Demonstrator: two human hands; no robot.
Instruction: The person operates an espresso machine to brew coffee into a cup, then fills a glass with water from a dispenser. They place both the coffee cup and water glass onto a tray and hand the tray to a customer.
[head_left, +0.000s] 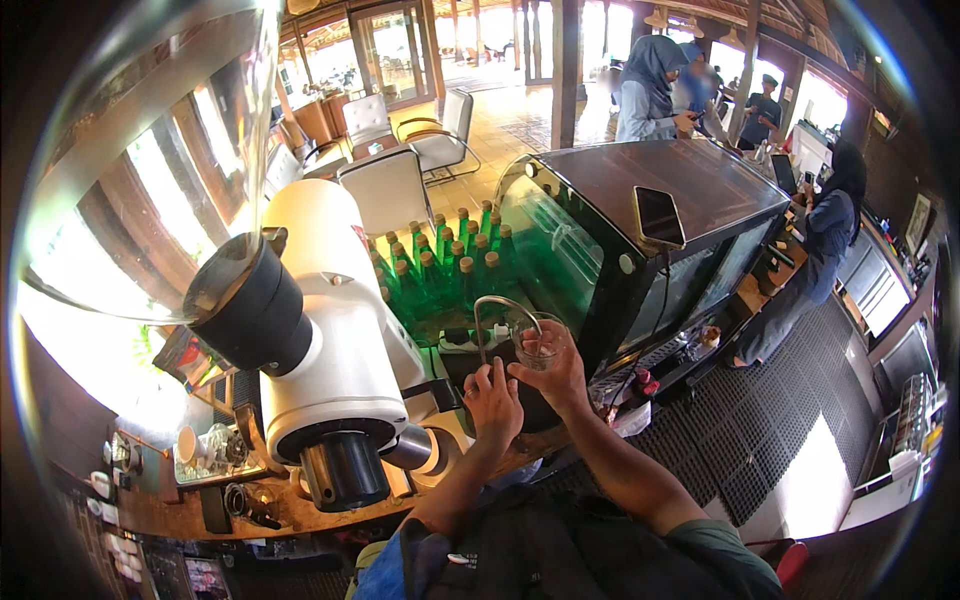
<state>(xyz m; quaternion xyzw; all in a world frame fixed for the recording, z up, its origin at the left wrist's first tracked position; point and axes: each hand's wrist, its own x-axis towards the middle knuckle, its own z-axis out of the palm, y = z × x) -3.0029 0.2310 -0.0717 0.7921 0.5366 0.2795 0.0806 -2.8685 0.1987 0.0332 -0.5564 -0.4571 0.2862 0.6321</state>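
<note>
My right hand (557, 378) is wrapped round a clear drinking glass (541, 343). The glass sits at the outlet end of a thin curved metal spout (497, 300). Close to the foot of that spout, my left hand (493, 403) reaches forward with its fingers stretched out and nothing visible in them. Whether its fingertips touch the spout's base or a lever there, I cannot tell. A small white-and-black fitting (474, 341) lies just behind the spout.
A white coffee grinder (335, 350) with a clear hopper stands at left. Several green bottles (430, 265) are grouped behind the spout. A phone (658, 217) lies on the dark display case (690, 185) at right. A person (825, 240) stands beyond it, on black matting (740, 400).
</note>
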